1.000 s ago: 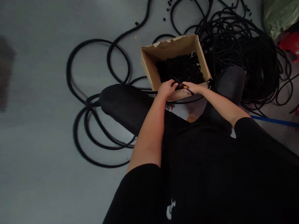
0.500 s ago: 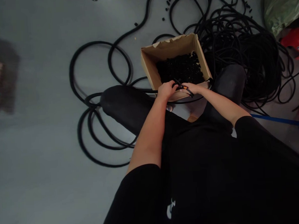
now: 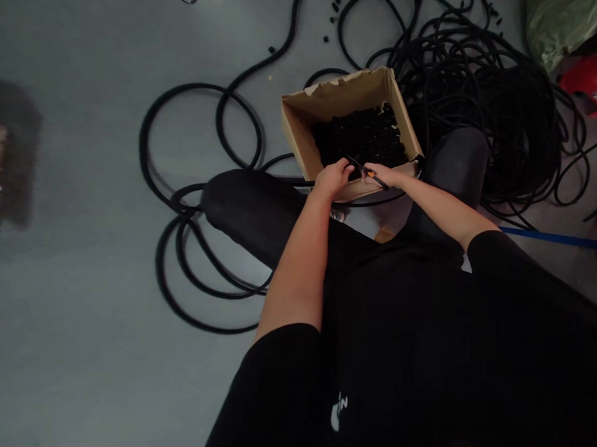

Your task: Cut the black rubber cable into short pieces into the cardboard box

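Over the near edge of a cardboard box, my two hands are close together. My right hand is closed around scissors with black and orange handles, their blades pointing toward my left hand. My left hand pinches the end of a black rubber hose that comes in from the left across my knee. The fingertips hide most of that end. Inside the box lies a heap of short black cut pieces.
A large tangle of black hose lies to the right of the box, with loose loops on the left floor. Small black bits are scattered beyond the box. A green bag and a red object stand at right.
The scissors have closed; their handles were spread apart before and now lie together. Both hands stay in nearly the same place over the box edge.
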The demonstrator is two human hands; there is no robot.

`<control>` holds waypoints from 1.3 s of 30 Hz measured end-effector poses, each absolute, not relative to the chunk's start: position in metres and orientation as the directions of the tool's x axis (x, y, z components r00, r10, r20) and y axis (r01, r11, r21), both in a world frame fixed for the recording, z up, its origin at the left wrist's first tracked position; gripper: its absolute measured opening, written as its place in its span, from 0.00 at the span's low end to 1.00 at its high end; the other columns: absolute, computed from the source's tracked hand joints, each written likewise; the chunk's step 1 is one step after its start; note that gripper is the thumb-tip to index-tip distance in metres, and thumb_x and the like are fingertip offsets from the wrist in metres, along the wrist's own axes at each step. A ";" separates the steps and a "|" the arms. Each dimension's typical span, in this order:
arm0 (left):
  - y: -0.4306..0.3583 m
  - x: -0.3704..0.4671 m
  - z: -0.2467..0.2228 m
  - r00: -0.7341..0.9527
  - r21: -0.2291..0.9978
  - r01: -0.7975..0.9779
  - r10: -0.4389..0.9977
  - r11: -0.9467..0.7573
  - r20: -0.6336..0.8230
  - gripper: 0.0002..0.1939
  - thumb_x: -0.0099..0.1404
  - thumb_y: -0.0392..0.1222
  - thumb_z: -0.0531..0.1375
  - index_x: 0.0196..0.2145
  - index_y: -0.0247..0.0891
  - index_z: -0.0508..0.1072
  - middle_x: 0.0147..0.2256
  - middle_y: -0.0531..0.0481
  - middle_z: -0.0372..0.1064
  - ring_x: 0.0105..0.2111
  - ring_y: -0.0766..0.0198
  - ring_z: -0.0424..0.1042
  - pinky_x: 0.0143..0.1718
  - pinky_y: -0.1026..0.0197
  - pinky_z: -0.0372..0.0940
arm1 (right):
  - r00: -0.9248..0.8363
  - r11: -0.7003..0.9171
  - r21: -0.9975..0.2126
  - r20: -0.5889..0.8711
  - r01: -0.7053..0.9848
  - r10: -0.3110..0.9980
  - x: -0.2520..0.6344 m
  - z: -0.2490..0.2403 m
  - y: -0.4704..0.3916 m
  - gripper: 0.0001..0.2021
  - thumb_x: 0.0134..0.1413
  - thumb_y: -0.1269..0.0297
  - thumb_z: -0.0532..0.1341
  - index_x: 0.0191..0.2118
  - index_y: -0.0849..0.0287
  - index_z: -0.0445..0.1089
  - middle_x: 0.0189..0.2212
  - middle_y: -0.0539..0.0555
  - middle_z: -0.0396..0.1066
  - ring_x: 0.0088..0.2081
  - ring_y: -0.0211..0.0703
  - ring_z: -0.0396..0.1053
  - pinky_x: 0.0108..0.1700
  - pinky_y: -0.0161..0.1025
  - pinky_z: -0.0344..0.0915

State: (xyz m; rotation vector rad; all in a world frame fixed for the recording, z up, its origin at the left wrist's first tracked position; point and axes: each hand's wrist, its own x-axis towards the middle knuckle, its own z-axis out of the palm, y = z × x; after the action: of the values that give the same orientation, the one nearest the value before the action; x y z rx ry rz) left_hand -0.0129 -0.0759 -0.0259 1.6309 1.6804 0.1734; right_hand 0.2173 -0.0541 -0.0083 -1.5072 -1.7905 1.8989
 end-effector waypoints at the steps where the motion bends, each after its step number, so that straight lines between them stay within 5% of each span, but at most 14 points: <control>1: -0.076 -0.015 -0.029 0.150 0.615 0.773 0.897 0.155 -0.415 0.13 0.89 0.47 0.62 0.57 0.46 0.87 0.52 0.33 0.90 0.64 0.30 0.88 0.70 0.38 0.78 | -0.509 -0.247 -0.824 -0.520 0.509 0.686 0.219 -0.009 -0.052 0.09 0.72 0.73 0.70 0.44 0.56 0.70 0.31 0.41 0.66 0.32 0.36 0.65 0.35 0.30 0.64; 6: -0.072 -0.020 -0.037 0.126 0.643 0.741 0.900 0.194 -0.417 0.15 0.89 0.47 0.60 0.57 0.43 0.87 0.51 0.32 0.89 0.63 0.31 0.88 0.70 0.38 0.78 | -0.528 -0.098 -0.827 -0.440 0.554 0.726 0.219 -0.009 -0.038 0.07 0.64 0.69 0.73 0.40 0.58 0.73 0.35 0.46 0.72 0.41 0.41 0.69 0.45 0.34 0.63; 11: -0.069 -0.017 -0.033 0.050 0.563 0.795 0.900 0.226 -0.432 0.18 0.91 0.48 0.56 0.59 0.41 0.86 0.57 0.27 0.88 0.65 0.27 0.86 0.70 0.36 0.76 | -0.507 -0.151 -0.813 -0.483 0.562 0.714 0.217 -0.003 -0.041 0.07 0.72 0.66 0.71 0.44 0.57 0.72 0.34 0.45 0.69 0.34 0.37 0.65 0.38 0.33 0.62; 15: -0.068 -0.017 -0.031 0.175 0.666 0.727 0.893 0.167 -0.415 0.16 0.86 0.50 0.59 0.46 0.42 0.83 0.47 0.35 0.86 0.55 0.38 0.85 0.65 0.44 0.77 | -0.531 -0.218 -0.804 -0.542 0.554 0.652 0.222 -0.004 -0.046 0.07 0.73 0.72 0.70 0.47 0.57 0.71 0.31 0.41 0.66 0.29 0.35 0.63 0.32 0.30 0.61; 19: -0.068 -0.018 -0.027 0.286 0.781 0.588 0.848 0.213 -0.447 0.27 0.87 0.66 0.58 0.39 0.44 0.79 0.28 0.48 0.68 0.37 0.49 0.74 0.47 0.51 0.76 | -0.578 -0.202 -0.830 -0.516 0.520 0.632 0.227 -0.007 -0.046 0.09 0.71 0.78 0.70 0.45 0.58 0.72 0.29 0.41 0.68 0.28 0.33 0.65 0.30 0.26 0.63; 23: -0.066 -0.016 -0.023 0.232 0.810 0.450 0.827 0.376 -0.512 0.37 0.89 0.79 0.55 0.36 0.46 0.72 0.25 0.54 0.56 0.28 0.56 0.62 0.37 0.55 0.68 | -0.566 -0.218 -0.828 -0.521 0.517 0.639 0.227 -0.004 -0.046 0.10 0.79 0.77 0.67 0.45 0.56 0.70 0.25 0.39 0.64 0.23 0.34 0.65 0.25 0.26 0.63; 27: -0.065 -0.012 -0.021 0.137 0.784 0.467 0.843 0.409 -0.521 0.30 0.91 0.71 0.58 0.37 0.46 0.71 0.29 0.51 0.62 0.31 0.55 0.67 0.41 0.53 0.72 | -0.556 -0.212 -0.830 -0.512 0.515 0.654 0.224 0.001 -0.048 0.13 0.80 0.77 0.70 0.45 0.55 0.69 0.25 0.38 0.65 0.22 0.32 0.67 0.24 0.25 0.65; 31: -0.067 -0.012 -0.023 0.078 0.786 0.506 0.889 0.354 -0.451 0.18 0.79 0.57 0.72 0.46 0.46 0.70 0.38 0.48 0.76 0.38 0.53 0.75 0.46 0.53 0.76 | -0.528 -0.269 -0.818 -0.543 0.509 0.653 0.221 -0.001 -0.050 0.12 0.85 0.77 0.68 0.47 0.56 0.69 0.26 0.38 0.65 0.22 0.33 0.66 0.23 0.26 0.66; 39: -0.069 -0.015 -0.030 0.204 0.827 0.475 0.877 0.300 -0.435 0.16 0.78 0.55 0.73 0.44 0.46 0.72 0.34 0.48 0.75 0.40 0.48 0.80 0.50 0.49 0.79 | -0.568 -0.252 -0.824 -0.539 0.507 0.621 0.224 -0.006 -0.052 0.16 0.81 0.79 0.71 0.45 0.54 0.66 0.25 0.38 0.65 0.22 0.32 0.68 0.24 0.24 0.67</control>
State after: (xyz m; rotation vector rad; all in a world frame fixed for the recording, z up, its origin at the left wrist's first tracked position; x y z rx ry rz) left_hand -0.0152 -0.0687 -0.0296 1.3356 1.4347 0.4465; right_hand 0.2236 -0.0516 -0.0060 -1.4130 -1.8640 1.9611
